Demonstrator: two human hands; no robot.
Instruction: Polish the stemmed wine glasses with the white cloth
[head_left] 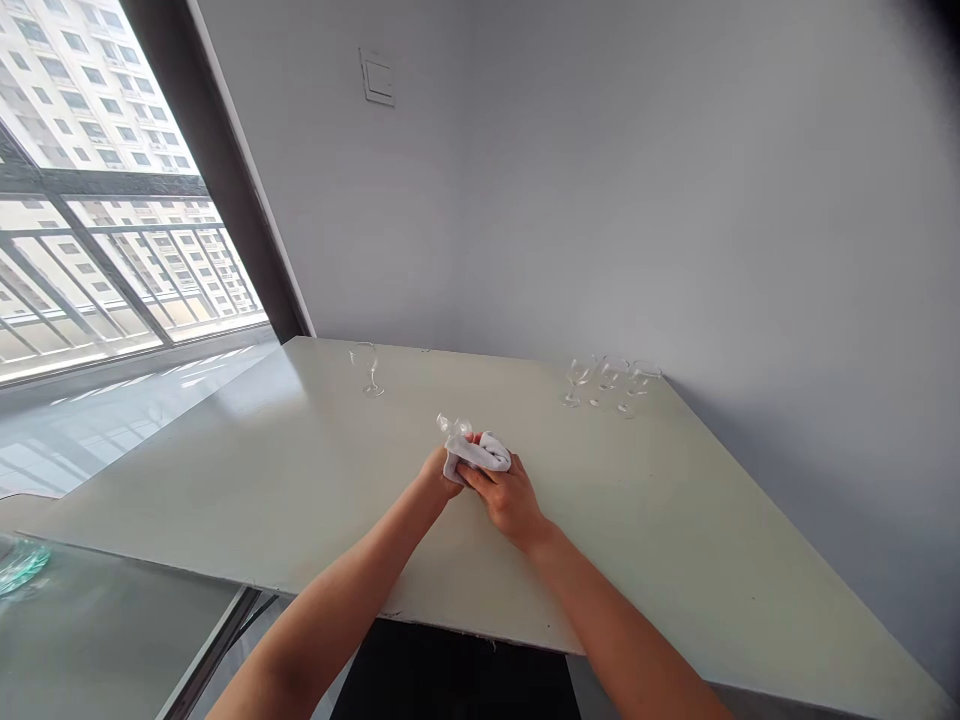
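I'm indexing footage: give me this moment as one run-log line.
Left hand, right hand: on white cloth | clear glass item: partly covered by cloth | table, far side: stemmed glass at left, three more at right

On your worktop point(322, 500), one glass point(369, 372) stands far left, and a group of glasses point(609, 385) stands far right, near the wall point(675, 200).

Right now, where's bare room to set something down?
Bare pale tabletop: left of the left hand; right of the right hand; far side, between the lone clear stemmed glass and three clear stemmed glasses. Crowded: far right, at that trio, and centre, where both hands hold a white cloth.
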